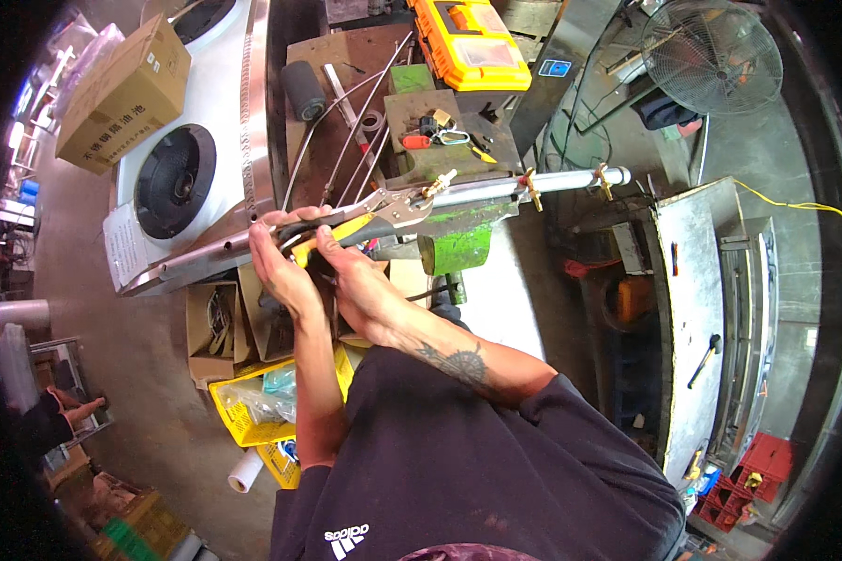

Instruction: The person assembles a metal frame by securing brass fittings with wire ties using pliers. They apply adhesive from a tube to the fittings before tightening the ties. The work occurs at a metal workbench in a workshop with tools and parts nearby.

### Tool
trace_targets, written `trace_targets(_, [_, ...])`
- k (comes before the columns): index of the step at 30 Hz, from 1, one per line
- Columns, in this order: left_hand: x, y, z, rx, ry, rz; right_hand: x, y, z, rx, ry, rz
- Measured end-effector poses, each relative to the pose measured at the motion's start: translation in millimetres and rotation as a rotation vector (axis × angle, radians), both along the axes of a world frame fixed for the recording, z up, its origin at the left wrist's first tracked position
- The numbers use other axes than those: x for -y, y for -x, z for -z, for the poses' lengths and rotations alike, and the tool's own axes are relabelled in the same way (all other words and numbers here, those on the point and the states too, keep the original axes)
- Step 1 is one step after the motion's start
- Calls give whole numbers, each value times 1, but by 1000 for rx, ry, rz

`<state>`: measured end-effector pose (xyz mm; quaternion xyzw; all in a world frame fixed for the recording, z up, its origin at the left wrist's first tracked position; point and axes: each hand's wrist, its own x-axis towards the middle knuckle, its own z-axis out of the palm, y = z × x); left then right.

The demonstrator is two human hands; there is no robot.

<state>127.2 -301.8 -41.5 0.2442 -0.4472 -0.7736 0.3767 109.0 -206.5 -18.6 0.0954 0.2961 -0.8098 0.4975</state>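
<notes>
A: Steel pipe (496,192) is running across the green-painted workbench (458,245), and you're clamping onto its near end with the locking pliers (393,208). Both hands are squeezing the handles.

B: Finger state?

A: Your left hand (285,271) is curling fully round the black and yellow grips, fingers wrapped over the top. Your right hand (360,280) is pressing in from below, fingers closed tight on the same handles. Neither hand is touching the pipe itself.

B: Risks?

A: The way I'm reading it, the pliers' nose is biting right by a brass fitting (437,184). If you're squeezing off-centre the nose could be slipping off the round pipe and marring the brass. I can't tell whether the pipe is held fast to the bench; if it's loose, it could be rolling under the twist. Your fingers are also sitting close between the handles, so a sudden snap shut could be pinching them.

B: Counts?

A: One pipe, one pair of pliers, three brass fittings showing along the pipe. Behind it: one yellow toolbox (468,42), one floor fan (711,56), one cardboard box (126,93), several thin rods (355,131), too tangled for counting exactly.
</notes>
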Motion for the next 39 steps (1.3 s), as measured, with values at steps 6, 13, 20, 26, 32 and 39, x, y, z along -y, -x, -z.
trace_targets(6, [32,52,-16,100,-338,-35,18,28,-8,-126,-72,31])
trace_targets(13, [65,116,5,98,-624,-158,-125,73,-21,-706,-292,-128])
trace_targets(20, [94,183,18,189,-489,197,-230,213,3,-1454,-1010,526])
trace_targets(26, [81,236,13,368,-302,381,-229,253,39,-1708,-1018,583])
trace_targets(32, [69,288,17,434,-244,714,-229,246,57,-1509,-879,652])
trace_targets(39, [1,329,-5,630,-38,850,-230,246,52,-1416,-893,603])
